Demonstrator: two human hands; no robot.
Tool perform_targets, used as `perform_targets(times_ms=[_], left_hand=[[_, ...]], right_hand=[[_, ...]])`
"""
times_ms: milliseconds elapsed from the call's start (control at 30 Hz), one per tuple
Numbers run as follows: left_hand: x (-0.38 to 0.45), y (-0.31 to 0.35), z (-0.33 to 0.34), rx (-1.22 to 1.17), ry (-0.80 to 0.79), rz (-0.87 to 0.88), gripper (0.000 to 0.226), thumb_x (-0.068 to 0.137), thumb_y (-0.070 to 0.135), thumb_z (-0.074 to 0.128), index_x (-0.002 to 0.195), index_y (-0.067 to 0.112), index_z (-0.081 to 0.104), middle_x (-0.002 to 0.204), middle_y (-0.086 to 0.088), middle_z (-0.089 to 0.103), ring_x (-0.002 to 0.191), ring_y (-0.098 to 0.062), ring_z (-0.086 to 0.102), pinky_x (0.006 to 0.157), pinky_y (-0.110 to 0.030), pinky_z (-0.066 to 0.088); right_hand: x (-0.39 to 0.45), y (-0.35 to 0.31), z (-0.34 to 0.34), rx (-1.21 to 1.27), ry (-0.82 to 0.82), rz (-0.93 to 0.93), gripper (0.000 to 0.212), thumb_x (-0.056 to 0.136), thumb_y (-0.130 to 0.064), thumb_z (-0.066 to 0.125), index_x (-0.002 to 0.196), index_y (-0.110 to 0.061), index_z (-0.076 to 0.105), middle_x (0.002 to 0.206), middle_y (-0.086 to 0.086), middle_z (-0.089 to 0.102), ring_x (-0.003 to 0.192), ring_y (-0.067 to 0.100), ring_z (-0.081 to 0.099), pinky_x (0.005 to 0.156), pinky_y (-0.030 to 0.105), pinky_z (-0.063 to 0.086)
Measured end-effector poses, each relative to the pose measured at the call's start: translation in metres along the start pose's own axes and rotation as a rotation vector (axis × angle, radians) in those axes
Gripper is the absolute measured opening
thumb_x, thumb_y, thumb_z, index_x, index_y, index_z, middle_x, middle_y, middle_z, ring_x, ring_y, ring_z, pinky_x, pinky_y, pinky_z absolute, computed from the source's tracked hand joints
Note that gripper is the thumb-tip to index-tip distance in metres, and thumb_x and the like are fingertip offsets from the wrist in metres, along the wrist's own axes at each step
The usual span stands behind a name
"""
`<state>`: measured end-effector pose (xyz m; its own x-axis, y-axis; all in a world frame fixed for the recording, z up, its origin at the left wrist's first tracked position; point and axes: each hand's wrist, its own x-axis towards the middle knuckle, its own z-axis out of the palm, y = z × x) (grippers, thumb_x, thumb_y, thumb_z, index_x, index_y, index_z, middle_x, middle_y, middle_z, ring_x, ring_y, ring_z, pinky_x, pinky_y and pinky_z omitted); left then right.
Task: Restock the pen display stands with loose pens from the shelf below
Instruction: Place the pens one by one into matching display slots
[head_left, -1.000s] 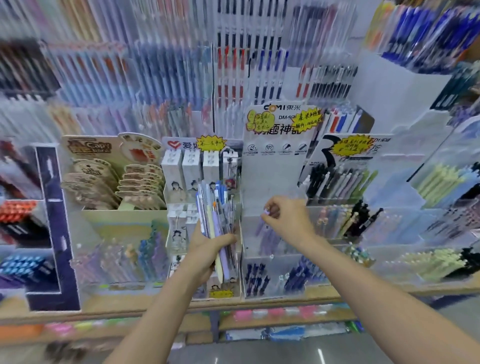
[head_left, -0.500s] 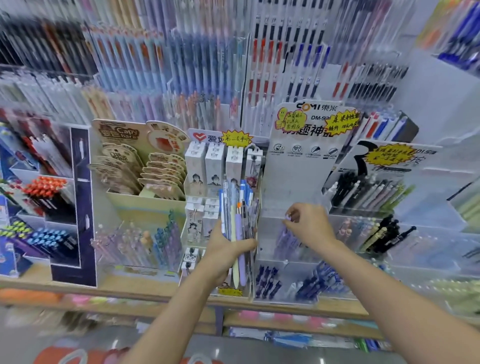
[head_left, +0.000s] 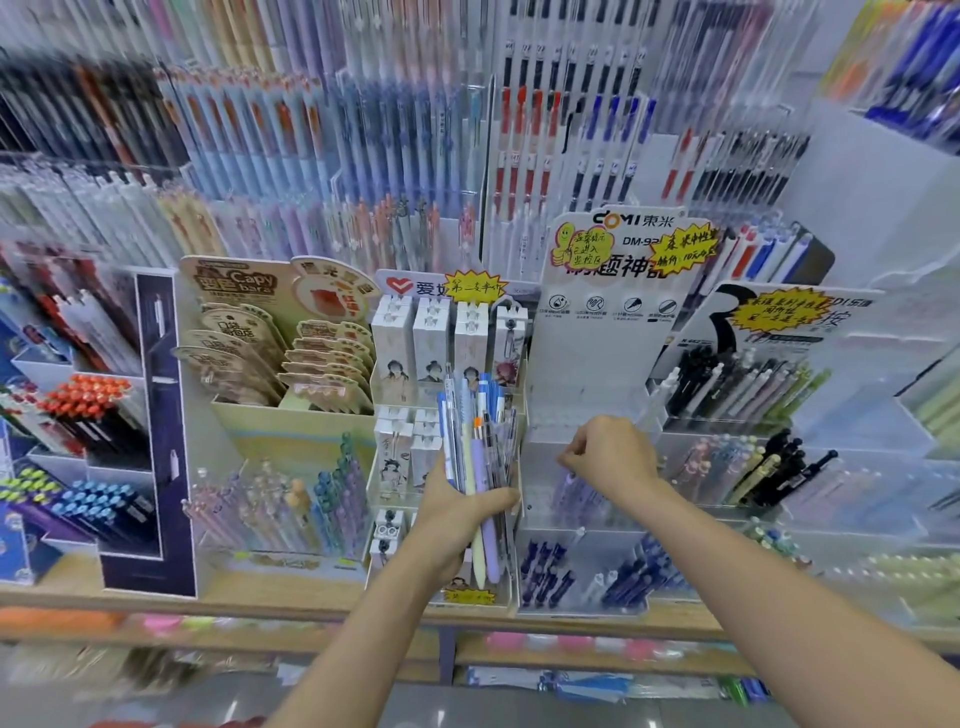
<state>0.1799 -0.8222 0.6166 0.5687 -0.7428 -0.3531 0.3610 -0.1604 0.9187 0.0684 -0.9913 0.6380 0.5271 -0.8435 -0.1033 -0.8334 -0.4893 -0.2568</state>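
A mixed bundle of loose pens (head_left: 480, 467) is gripped upright in the left hand (head_left: 457, 514), in front of the white box display. To its right, the right hand (head_left: 610, 457) is curled over the middle tier of the clear stand (head_left: 582, 561); whether a pen is pinched cannot be told. Each pen is best lowered tip-first into the matching purple row, with the bundle kept steady.

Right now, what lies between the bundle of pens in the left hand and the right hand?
In the head view, only the clear display stand shows between the bundle of pens and the right hand; no loose pen crosses the gap.
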Motion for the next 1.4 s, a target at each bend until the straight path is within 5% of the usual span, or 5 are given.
perform_targets(times_ms=[133, 267, 467, 700, 1400], left_hand=[[0.000, -0.001, -0.002, 0.004, -0.012, 0.003, 0.058, 0.074, -0.005, 0.082, 0.121, 0.014, 0.054, 0.105, -0.018, 0.066, 0.091, -0.028, 0.068, 0.079, -0.032, 0.057], [-0.002, 0.001, -0.002, 0.011, -0.027, 0.022, 0.063, 0.071, -0.003, 0.085, 0.123, 0.015, 0.055, 0.104, -0.011, 0.070, 0.091, -0.021, 0.071, 0.077, -0.028, 0.057], [-0.007, 0.005, 0.007, 0.001, -0.058, 0.081, 0.057, 0.073, -0.010, 0.080, 0.111, 0.025, 0.056, 0.092, -0.008, 0.066, 0.081, -0.022, 0.067, 0.078, -0.037, 0.059], [-0.005, 0.005, 0.009, -0.011, -0.093, 0.097, 0.065, 0.065, -0.008, 0.083, 0.122, 0.011, 0.057, 0.101, -0.012, 0.073, 0.093, -0.024, 0.073, 0.085, -0.043, 0.060], [0.015, -0.002, 0.014, -0.007, -0.095, -0.021, 0.080, 0.050, 0.002, 0.089, 0.123, 0.013, 0.057, 0.105, -0.015, 0.073, 0.093, -0.028, 0.073, 0.082, -0.043, 0.060]], right_hand=[[0.000, 0.001, -0.005, 0.040, -0.109, 0.007, 0.028, 0.084, -0.043, 0.073, 0.072, -0.018, 0.076, 0.066, -0.002, 0.069, 0.064, 0.016, 0.065, 0.056, 0.023, 0.046], [-0.019, -0.005, -0.030, 0.291, -0.042, -0.166, 0.027, 0.091, -0.042, 0.064, 0.109, -0.023, 0.072, 0.102, -0.007, 0.068, 0.091, 0.016, 0.066, 0.079, 0.030, 0.052], [-0.059, -0.044, -0.065, 0.869, -0.151, -0.316, 0.023, 0.078, -0.037, 0.079, 0.097, -0.025, 0.075, 0.086, -0.006, 0.073, 0.071, 0.007, 0.068, 0.064, 0.021, 0.055], [-0.058, -0.052, -0.045, 0.839, -0.096, -0.259, 0.016, 0.071, -0.034, 0.086, 0.076, -0.040, 0.071, 0.078, -0.004, 0.073, 0.070, 0.018, 0.071, 0.076, 0.044, 0.060], [-0.045, -0.056, -0.051, 0.644, -0.150, -0.214, 0.018, 0.083, -0.026, 0.076, 0.098, -0.025, 0.066, 0.083, -0.005, 0.057, 0.062, 0.016, 0.069, 0.072, 0.039, 0.060]])
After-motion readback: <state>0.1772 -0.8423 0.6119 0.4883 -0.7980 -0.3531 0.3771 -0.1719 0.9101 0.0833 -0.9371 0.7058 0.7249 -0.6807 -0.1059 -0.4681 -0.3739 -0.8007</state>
